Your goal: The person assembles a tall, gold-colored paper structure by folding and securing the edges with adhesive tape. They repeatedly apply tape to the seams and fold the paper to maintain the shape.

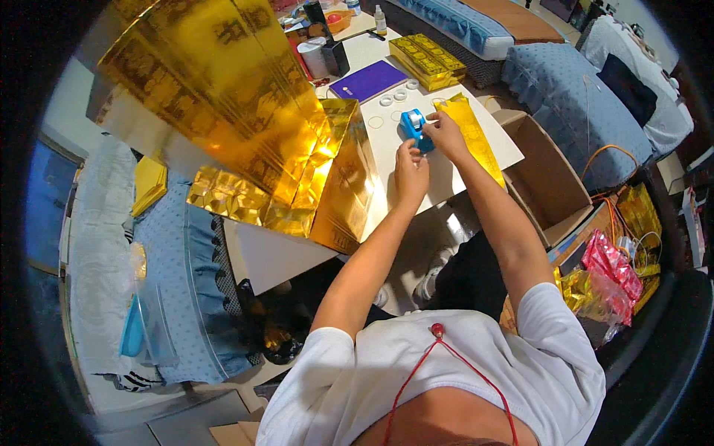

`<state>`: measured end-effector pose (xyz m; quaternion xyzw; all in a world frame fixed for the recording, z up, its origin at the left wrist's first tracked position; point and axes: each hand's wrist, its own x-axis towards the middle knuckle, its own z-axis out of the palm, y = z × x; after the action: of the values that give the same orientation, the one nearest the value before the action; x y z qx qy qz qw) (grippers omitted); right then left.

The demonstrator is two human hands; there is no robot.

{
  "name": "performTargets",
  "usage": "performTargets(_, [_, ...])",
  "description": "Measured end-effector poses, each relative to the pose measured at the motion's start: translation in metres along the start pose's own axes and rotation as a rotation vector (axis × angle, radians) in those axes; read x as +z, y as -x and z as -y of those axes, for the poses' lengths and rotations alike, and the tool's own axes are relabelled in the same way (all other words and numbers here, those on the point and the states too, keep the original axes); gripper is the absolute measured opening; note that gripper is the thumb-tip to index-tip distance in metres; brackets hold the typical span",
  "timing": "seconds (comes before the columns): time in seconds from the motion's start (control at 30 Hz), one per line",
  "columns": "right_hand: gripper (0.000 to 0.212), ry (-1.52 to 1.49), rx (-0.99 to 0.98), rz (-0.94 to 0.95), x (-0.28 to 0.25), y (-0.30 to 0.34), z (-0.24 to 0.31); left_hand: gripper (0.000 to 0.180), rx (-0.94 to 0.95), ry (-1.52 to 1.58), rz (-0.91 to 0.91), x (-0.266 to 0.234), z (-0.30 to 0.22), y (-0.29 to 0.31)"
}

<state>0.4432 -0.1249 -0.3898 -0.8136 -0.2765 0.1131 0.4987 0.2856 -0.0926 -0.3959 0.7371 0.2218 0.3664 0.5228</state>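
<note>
A: What's the rm surface like?
B: White counter [383, 165], w/ an open cardboard box [567, 177] just beside its R edge.
A: Hands?
B: L hand [411, 176] is nearest, fingers bent at the near end of a blue tape dispenser [407, 125]. R hand [446, 138] has its fingers at the dispenser's R side. Can't tell if either's gripping it or just touching.
A: So the dispenser's where, approx?
B: Right in front of both hands, over the counter, btwn the big gold-foil pc [216, 89] on the L & a flat yellow strip [476, 137] on the R.
A: Farther back?
B: A few small white rings [400, 96], then a purple folder [368, 80], & a stack of gold packs [425, 59] to its R. Beyond the counter, a bed [461, 26] w/ blue bedding.
</note>
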Motion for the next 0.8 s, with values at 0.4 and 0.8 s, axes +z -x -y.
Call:
performTargets(0.4, [0.026,-0.250,0.235,0.061,-0.001,-0.011,0.014,0.026,-0.094,-0.182,-0.055,0.013,0.032,-0.035])
performTargets(0.8, [0.024,-0.345,0.217,-0.038,-0.017,0.053,0.010,0.025,-0.149,-0.151,-0.032,0.010,0.012,-0.033])
